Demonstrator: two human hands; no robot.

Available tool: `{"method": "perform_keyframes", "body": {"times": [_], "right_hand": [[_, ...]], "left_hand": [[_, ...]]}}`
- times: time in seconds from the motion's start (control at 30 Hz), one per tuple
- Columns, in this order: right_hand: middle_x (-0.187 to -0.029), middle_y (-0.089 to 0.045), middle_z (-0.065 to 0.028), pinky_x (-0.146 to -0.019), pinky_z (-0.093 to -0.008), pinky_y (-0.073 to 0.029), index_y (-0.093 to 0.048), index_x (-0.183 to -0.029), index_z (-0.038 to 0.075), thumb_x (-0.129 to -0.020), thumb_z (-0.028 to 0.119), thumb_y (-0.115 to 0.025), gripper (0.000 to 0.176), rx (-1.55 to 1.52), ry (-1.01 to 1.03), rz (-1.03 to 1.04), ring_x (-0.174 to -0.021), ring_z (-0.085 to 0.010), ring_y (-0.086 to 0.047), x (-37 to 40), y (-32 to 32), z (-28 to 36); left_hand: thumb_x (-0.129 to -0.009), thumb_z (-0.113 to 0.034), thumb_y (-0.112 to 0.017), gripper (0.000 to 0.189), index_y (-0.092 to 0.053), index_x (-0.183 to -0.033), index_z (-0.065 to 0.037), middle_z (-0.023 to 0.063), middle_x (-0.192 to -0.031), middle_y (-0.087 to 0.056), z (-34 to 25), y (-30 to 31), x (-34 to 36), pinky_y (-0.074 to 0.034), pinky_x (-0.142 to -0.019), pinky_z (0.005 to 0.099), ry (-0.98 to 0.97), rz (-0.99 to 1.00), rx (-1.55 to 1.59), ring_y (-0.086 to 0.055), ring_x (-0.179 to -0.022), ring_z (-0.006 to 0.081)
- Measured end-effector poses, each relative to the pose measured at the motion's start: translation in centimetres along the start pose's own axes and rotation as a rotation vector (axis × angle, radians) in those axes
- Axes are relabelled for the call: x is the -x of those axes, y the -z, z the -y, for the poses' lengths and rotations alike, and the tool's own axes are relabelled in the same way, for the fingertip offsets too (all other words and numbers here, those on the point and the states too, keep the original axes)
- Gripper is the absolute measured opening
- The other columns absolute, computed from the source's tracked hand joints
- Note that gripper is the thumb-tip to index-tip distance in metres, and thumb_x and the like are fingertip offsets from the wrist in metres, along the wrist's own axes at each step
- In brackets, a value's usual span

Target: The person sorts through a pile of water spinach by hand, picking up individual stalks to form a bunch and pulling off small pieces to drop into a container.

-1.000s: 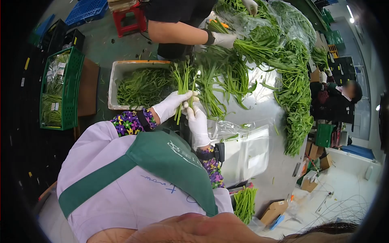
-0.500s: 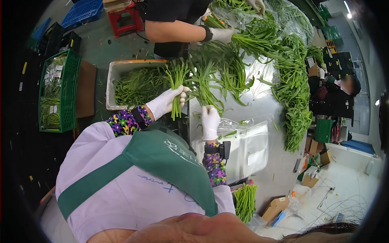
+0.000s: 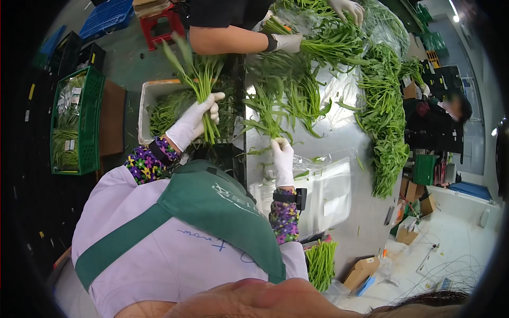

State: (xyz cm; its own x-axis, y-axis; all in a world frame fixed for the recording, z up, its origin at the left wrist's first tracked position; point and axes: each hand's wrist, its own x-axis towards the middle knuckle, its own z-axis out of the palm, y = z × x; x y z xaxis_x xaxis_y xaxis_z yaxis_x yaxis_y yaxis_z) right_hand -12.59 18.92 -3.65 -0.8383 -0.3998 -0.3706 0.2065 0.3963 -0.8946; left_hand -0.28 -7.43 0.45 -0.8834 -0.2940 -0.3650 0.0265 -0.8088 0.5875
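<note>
My left hand (image 3: 195,121), in a white glove, is wrapped round a bunch of green stems (image 3: 203,79) over the white box (image 3: 146,108). The leaves fan out above the fist, slightly blurred, and the stem ends stick out below. On the metal table (image 3: 347,146), my gloved right hand (image 3: 282,155) pinches the lower end of some leafy greens (image 3: 266,111) that lie spread on the surface. Clear plastic bags (image 3: 331,199) lie just below and right of that hand. More cut greens fill the white box under my left hand.
Across the table a co-worker's gloved hands (image 3: 288,43) handle more greens. A long pile of greens (image 3: 383,116) runs along the table's far side. A green crate (image 3: 91,122) with packed greens stands at left, near a red stool (image 3: 159,29). Bundled stems (image 3: 321,265) are near me.
My left hand has moved left with its bunch, from the table's edge to over the white box. My right hand has shifted slightly right. The co-worker's far hand has moved a little right.
</note>
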Motion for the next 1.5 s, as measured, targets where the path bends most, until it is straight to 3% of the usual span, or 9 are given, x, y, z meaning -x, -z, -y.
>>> {"method": "perform_keyframes", "body": {"times": [0.2, 0.7, 0.8, 0.9, 1.2, 1.27, 1.33, 1.4, 1.5], "right_hand": [[-0.077, -0.058, -0.001, -0.057, -0.0186, -0.041, -0.054, -0.101, 0.002, -0.083, 0.008, -0.061, 0.02, -0.212, 0.057, -0.046, -0.063, -0.0063, -0.05, 2.0, -1.0, 1.5], [-0.072, -0.057, -0.0001, -0.057, -0.0217, -0.041, -0.054, -0.087, 0.002, -0.084, 0.006, -0.057, 0.006, -0.01, 0.23, -0.049, -0.06, -0.0054, -0.048, 4.2, -6.0, 4.1], [-0.068, -0.055, 0.0001, -0.055, -0.023, -0.04, -0.054, -0.082, 0.002, -0.086, 0.008, -0.056, 0.007, -0.13, 0.391, -0.284, -0.058, -0.0069, -0.047, 3.7, -6.2, 3.5], [-0.086, -0.06, -0.0018, -0.061, -0.0222, -0.041, -0.057, -0.098, 0.003, -0.091, 0.021, -0.053, 0.021, -0.14, -0.013, 0.015, -0.07, -0.0074, -0.051, 2.6, -5.0, 3.9], [-0.087, -0.062, -0.0044, -0.071, -0.0229, -0.045, -0.06, -0.1, -0.001, -0.084, 0.014, -0.061, 0.021, -0.422, -0.052, 0.028, -0.077, -0.0115, -0.057, 1.0, -6.5, 4.9], [-0.082, -0.063, -0.0057, -0.071, -0.0246, -0.045, -0.06, -0.094, -0.002, -0.082, 0.019, -0.064, 0.025, 0.111, 0.078, 0.358, -0.074, -0.0112, -0.056, 1.6, -5.9, 4.2], [-0.079, -0.066, -0.0117, -0.072, -0.0305, -0.047, -0.062, -0.094, 0.0, -0.081, 0.029, -0.062, 0.032, 0.035, 0.148, 0.371, -0.074, -0.0184, -0.061, 2.4, -6.0, 1.7], [-0.084, -0.066, -0.0172, -0.075, -0.0348, -0.047, -0.063, -0.091, -0.002, -0.084, 0.035, -0.057, 0.037, 0.552, 0.059, -0.128, -0.082, -0.0269, -0.064, 2.2, -4.7, 0.7], [-0.084, -0.064, -0.0217, -0.075, -0.0376, -0.047, -0.063, -0.091, -0.002, -0.084, 0.04, -0.055, 0.043, 0.586, -0.137, -0.224, -0.082, -0.033, -0.063, 0.8, -3.5, 0.6]], "left_hand": [[-0.088, -0.023, -0.06, 0.019, -0.057, -0.096, -0.006, -0.0037, -0.069, -0.052, 4.4, -2.3, 0.2, -0.044, -0.055, 0.0229, 0.257, -0.102, -0.097, -0.048, -0.056, 0.0066], [-0.082, -0.015, -0.066, 0.014, -0.058, -0.089, -0.004, -0.0014, -0.072, -0.056, 7.3, -5.9, -0.7, -0.037, -0.047, 0.0193, 0.137, -0.099, -0.442, -0.046, -0.054, 0.0047], [-0.083, -0.019, -0.065, 0.015, -0.057, -0.082, -0.006, -0.0029, -0.063, -0.051, 7.1, -4.9, -1.3, -0.035, -0.046, 0.0212, 0.091, -0.262, -0.239, -0.043, -0.051, 0.0059], [-0.086, -0.019, -0.062, 0.013, -0.056, -0.085, -0.008, -0.0034, -0.062, -0.05, 5.4, -4.1, -1.0, -0.032, -0.042, 0.019, 0.14, -0.183, -0.215, -0.042, -0.049, 0.0047], [-0.086, -0.023, -0.061, 0.02, -0.056, -0.097, -0.007, 0.0022, -0.084, -0.062, 4.7, -1.8, 0.2, -0.041, -0.051, 0.0217, 0.174, -0.194, -0.017, -0.051, -0.061, 0.007], [-0.088, -0.03, -0.058, 0.022, -0.056, -0.095, -0.01, 0.0069, -0.092, -0.065, 2.3, -1.4, 0.3, -0.046, -0.072, 0.0341, 0.032, -0.21, -0.209, -0.058, -0.076, 0.0132], [-0.089, -0.028, -0.057, 0.019, -0.055, -0.095, -0.011, 0.0049, -0.085, -0.064, 0.5, -0.8, 0.5, -0.049, -0.073, 0.0344, -0.005, -0.256, -0.199, -0.06, -0.078, 0.0153], [-0.09, -0.024, -0.056, 0.016, -0.053, -0.095, -0.009, 0.0015, -0.074, -0.059, 0.1, 0.8, -0.1, -0.052, -0.073, 0.0351, 0.006, -0.165, -0.017, -0.059, -0.074, 0.0158], [-0.09, -0.021, -0.056, 0.016, -0.053, -0.1, -0.008, -0.0013, -0.069, -0.052, 0.2, 1.1, 0.2, -0.054, -0.069, 0.032, 0.081, -0.14, 0.033, -0.057, -0.069, 0.0132]]}}
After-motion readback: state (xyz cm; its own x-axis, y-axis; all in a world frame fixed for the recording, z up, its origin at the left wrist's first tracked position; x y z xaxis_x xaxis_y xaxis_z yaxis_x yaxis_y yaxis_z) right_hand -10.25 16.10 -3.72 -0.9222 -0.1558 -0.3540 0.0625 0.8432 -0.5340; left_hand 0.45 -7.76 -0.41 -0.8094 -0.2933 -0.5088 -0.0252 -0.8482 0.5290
